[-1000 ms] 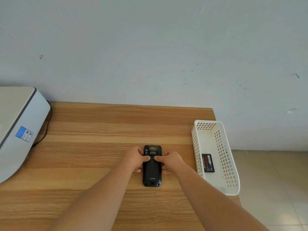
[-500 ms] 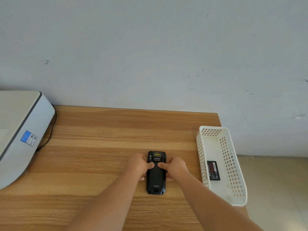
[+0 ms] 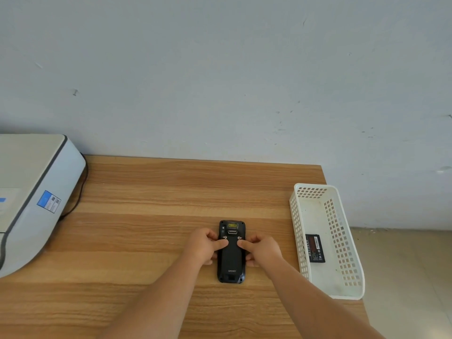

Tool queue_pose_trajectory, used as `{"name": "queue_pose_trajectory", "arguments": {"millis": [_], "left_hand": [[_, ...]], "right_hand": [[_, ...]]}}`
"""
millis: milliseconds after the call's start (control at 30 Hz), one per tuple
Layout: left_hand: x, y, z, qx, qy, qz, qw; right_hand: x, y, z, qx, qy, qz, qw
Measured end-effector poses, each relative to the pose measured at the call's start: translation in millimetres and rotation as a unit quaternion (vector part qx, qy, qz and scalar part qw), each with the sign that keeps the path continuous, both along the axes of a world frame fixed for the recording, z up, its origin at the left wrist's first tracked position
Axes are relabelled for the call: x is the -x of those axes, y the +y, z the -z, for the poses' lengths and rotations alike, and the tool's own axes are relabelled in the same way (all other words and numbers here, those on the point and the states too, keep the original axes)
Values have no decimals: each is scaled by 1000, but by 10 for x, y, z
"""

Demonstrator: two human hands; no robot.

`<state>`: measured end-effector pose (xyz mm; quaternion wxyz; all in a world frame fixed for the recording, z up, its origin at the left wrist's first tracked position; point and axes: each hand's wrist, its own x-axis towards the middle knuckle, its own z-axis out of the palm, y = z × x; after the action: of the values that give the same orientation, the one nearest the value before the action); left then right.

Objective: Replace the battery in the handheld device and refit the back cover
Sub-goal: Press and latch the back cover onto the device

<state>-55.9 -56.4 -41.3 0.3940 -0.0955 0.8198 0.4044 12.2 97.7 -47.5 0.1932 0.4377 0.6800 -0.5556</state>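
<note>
A black handheld device (image 3: 231, 261) lies face down on the wooden table (image 3: 151, 196), its back cover in place. My left hand (image 3: 205, 245) grips its left side, thumb resting on the cover just below the left latch. My right hand (image 3: 263, 249) holds the right side the same way, thumb below the right latch. Both small round latches show uncovered above the thumbs. A loose black battery (image 3: 315, 248) with a red label lies flat in the white basket (image 3: 352, 287) to the right.
A white and grey printer (image 3: 31, 194) with a black cable stands at the table's left. The basket overhangs the table's right edge, with tiled floor (image 3: 403, 277) beyond. A pale wall backs the table.
Both thumbs have slid down the cover toward me, uncovering the two latches. The camera view has tilted, so everything sits lower and further right in the frame.
</note>
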Motion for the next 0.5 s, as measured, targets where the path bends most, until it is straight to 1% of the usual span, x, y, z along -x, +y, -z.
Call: {"name": "queue_pose_trajectory", "arguments": {"millis": [133, 267, 433, 500], "left_hand": [[-38, -10, 14, 19, 21, 34, 999], [-84, 1, 6, 22, 52, 38, 998], [-217, -119, -13, -16, 46, 40, 998], [-281, -163, 17, -22, 45, 46, 998]], "right_hand": [[-47, -31, 39, -11, 3, -1, 1000], [-52, -50, 52, -23, 8, -12, 1000], [-163, -81, 28, -15, 20, 4, 1000], [-221, -103, 57, -23, 14, -10, 1000]]}}
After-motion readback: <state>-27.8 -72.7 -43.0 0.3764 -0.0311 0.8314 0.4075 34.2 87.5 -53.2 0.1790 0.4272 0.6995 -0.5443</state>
